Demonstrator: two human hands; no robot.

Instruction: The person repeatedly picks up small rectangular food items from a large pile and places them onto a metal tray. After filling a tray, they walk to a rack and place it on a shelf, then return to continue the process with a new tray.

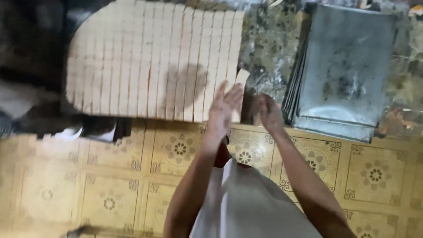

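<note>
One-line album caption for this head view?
Two hands, left hand and right hand, lift a pale strip beside cut slab.

A pale, cream-coloured slab [150, 61] scored into long narrow strips lies flat across the upper left of the frame.

bakery kitchen | cut dough slab [150, 61] | stacked metal trays [343, 66] | tiled floor [110, 176]

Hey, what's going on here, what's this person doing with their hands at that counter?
A person stands at a dark stone counter over a yellow patterned tile floor. Their left hand presses flat against the end slice of a big pale slab cut into long strips. The right hand is just beside it, open and holding nothing that shows. A stack of grey metal trays sits to the right, untouched.
</note>
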